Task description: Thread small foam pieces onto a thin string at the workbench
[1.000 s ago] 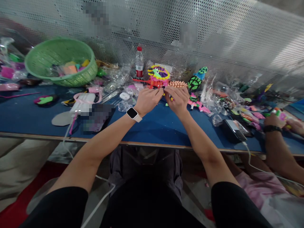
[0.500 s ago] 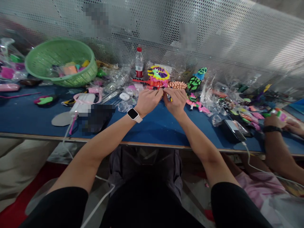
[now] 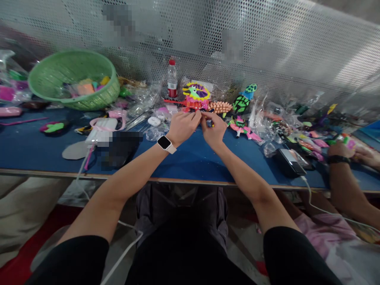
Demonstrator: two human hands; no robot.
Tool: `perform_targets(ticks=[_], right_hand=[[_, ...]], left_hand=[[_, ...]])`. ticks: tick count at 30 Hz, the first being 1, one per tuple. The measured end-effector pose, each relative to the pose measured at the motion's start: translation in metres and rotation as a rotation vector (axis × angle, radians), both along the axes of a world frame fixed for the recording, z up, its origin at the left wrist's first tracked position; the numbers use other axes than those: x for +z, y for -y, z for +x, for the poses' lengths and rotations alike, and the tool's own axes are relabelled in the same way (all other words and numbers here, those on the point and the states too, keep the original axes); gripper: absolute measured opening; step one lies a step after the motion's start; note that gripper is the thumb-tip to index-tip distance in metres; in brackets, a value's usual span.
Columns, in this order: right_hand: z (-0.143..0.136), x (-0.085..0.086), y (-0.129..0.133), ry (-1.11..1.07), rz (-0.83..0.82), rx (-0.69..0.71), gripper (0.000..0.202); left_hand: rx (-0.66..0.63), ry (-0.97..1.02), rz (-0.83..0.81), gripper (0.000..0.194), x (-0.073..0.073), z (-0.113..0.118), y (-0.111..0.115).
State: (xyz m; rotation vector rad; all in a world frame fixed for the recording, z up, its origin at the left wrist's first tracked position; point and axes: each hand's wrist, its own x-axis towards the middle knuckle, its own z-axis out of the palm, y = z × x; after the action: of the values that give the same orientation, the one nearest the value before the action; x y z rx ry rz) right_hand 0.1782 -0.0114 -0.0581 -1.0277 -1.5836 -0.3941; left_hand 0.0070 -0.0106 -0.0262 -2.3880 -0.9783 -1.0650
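My left hand [image 3: 184, 126], with a watch [image 3: 166, 144] on its wrist, is closed, its fingertips pinched over the table. Close beside it, my right hand [image 3: 214, 128] is closed too, thumb and finger pressed together near the left fingertips. Whatever they pinch is too small and covered to name; a speck of yellow shows by the right fingers. Just beyond the hands sit a yellow-rimmed purple and green toy [image 3: 196, 92], a red toy [image 3: 192, 104] and an orange spiky toy [image 3: 220, 107]. A pink and green figure [image 3: 241, 126] lies right of my right hand.
A green basket [image 3: 111, 93] holding colourful pieces stands at the left, a red-capped bottle [image 3: 172, 79] at the back. A black box-shaped device [image 3: 286, 163] with a cable lies right. Clear plastic bags [image 3: 267, 118] clutter the back. Another person's hand [image 3: 341, 150] works at far right.
My right hand has shifted slightly left and its fingers have drawn closer in to the left fingertips. The left hand stays nearly in place, and the view has shifted a little.
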Motion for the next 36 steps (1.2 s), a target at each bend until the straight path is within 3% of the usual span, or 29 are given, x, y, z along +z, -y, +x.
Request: perform_targets(ticks=[14,24,31,36], right_hand=[[-0.017,-0.007,-0.001,-0.345,-0.225,0.184,0.024],[-0.009,-0.026,-0.018,-0.302,-0.226,0.226,0.028],[-0.010,-0.018,-0.013,-0.490,-0.187,0.415,0.042],[-0.012,-0.011,-0.005,-0.497,-0.161,0.418,0.039]], left_hand=[[0.035,-0.039,0.065,0.034,-0.004,-0.001,-0.005],[0.010,-0.023,0.083,0.035,-0.002,0.003,0.002],[0.016,0.019,0.067,0.033,0.002,-0.002,0.000],[-0.011,0.025,0.034,0.035,0.001,-0.003,0.000]])
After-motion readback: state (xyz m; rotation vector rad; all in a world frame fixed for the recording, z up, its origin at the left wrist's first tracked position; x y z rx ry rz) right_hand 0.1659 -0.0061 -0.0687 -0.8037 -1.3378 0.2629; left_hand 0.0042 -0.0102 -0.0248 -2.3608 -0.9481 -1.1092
